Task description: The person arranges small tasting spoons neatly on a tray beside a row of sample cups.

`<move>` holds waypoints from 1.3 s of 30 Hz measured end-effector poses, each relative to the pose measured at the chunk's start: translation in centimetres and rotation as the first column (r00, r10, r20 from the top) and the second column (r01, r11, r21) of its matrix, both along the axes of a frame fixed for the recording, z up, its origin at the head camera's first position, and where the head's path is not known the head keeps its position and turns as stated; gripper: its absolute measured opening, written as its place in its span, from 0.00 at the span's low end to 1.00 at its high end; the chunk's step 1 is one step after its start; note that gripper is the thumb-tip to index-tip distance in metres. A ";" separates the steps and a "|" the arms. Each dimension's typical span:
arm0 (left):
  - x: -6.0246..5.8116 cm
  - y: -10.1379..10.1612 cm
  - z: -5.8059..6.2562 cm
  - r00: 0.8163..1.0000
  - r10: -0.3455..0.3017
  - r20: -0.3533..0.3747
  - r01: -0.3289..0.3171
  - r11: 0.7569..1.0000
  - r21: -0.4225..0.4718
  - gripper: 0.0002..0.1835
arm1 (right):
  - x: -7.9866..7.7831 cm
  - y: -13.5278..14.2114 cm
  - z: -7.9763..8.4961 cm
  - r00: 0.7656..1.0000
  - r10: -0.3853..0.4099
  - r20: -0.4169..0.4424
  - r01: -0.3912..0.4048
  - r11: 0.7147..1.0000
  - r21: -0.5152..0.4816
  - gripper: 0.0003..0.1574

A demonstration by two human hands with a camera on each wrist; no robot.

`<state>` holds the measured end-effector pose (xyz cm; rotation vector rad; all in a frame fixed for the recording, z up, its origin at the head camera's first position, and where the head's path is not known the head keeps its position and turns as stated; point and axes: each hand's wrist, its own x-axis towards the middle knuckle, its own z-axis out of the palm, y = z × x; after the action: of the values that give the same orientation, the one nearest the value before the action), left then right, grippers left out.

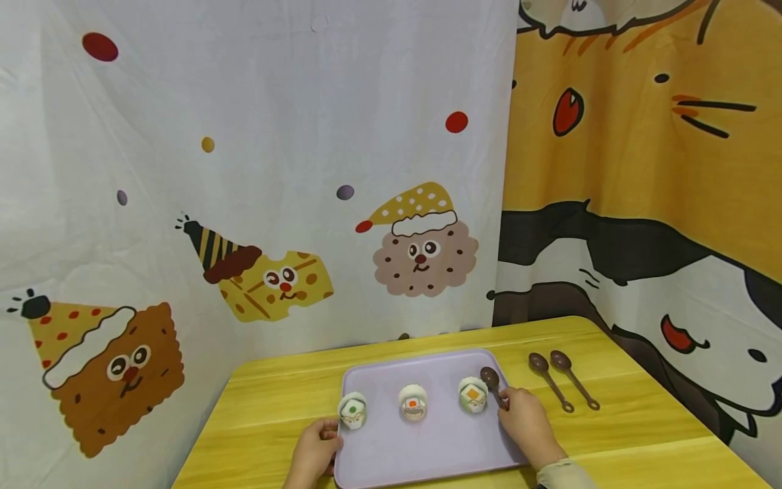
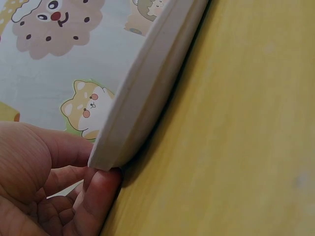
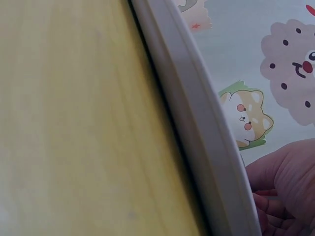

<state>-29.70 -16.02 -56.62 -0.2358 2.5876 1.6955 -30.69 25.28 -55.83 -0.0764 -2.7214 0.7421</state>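
A lavender tray (image 1: 415, 455) lies on the yellow table. My left hand (image 1: 314, 451) grips its left edge; in the left wrist view its fingers (image 2: 101, 194) pinch the rim. Near the right rim, my right hand (image 1: 528, 424) pinches the handle of a brown spoon (image 1: 491, 377), its bowl over the tray. The rim hides the fingertips of that hand (image 3: 283, 194) in the right wrist view. Three small round white pieces like decorated cupcakes sit on the tray: one green-dotted (image 1: 352, 411), one red-marked (image 1: 413, 403), one with an orange diamond (image 1: 473, 395) beside the spoon.
Two more brown spoons, one nearer the tray (image 1: 540, 365) and one farther right (image 1: 563, 363), lie side by side on the yellow wood-grain table (image 1: 275, 387). Behind the table hangs a white cloth (image 1: 293, 102) with cartoon prints, and an orange one (image 1: 623, 156) stands at the right.
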 end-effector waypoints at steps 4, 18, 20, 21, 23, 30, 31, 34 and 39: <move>0.0 0.0 -0.1 1.000 -0.002 -0.003 0.002 1.000 0.003 0.21 | 0.1 -0.1 0.0 1.000 -0.004 0.009 0.004 1.000 0.008 0.13; 0.1 -0.1 -0.2 1.000 -0.011 -0.007 0.011 1.000 0.003 0.20 | 0.2 0.0 0.0 1.000 0.002 -0.006 -0.002 1.000 -0.010 0.13; 0.1 -0.1 -0.2 1.000 -0.011 -0.010 0.011 1.000 0.002 0.20 | 0.3 0.1 0.2 1.000 0.001 -0.007 -0.002 1.000 -0.022 0.14; 0.1 -0.1 -0.2 1.000 -0.012 -0.014 0.012 1.000 0.001 0.20 | 0.3 0.1 0.3 1.000 0.000 -0.005 -0.001 1.000 -0.027 0.14; 0.1 -0.1 -0.1 1.000 -0.013 -0.014 0.013 1.000 0.002 0.20 | 0.3 0.3 0.7 1.000 -0.005 0.002 0.005 0.999 -0.041 0.15; 0.0 -0.1 0.0 1.000 -0.015 0.001 0.015 1.000 0.012 0.20 | 0.3 2.0 1.5 0.997 -0.082 -0.005 0.082 0.995 -0.064 0.17; 0.0 -0.1 0.0 1.000 -0.015 0.000 0.015 1.000 0.013 0.20 | 0.3 2.4 1.4 0.996 -0.093 -0.018 0.092 0.994 -0.065 0.17; 0.1 -0.1 0.0 1.000 -0.017 -0.003 0.017 1.000 0.017 0.20 | 0.3 3.4 1.2 0.991 -0.115 -0.068 0.110 0.992 -0.062 0.17; 0.1 -0.1 0.0 1.000 -0.018 -0.003 0.018 1.000 0.016 0.20 | 0.4 5.0 0.6 0.974 -0.149 -0.169 0.135 0.987 -0.092 0.16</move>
<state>-29.60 -16.15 -56.59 -0.2090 2.5691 1.7114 -30.30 30.30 -55.18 -0.2114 -2.4899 0.7767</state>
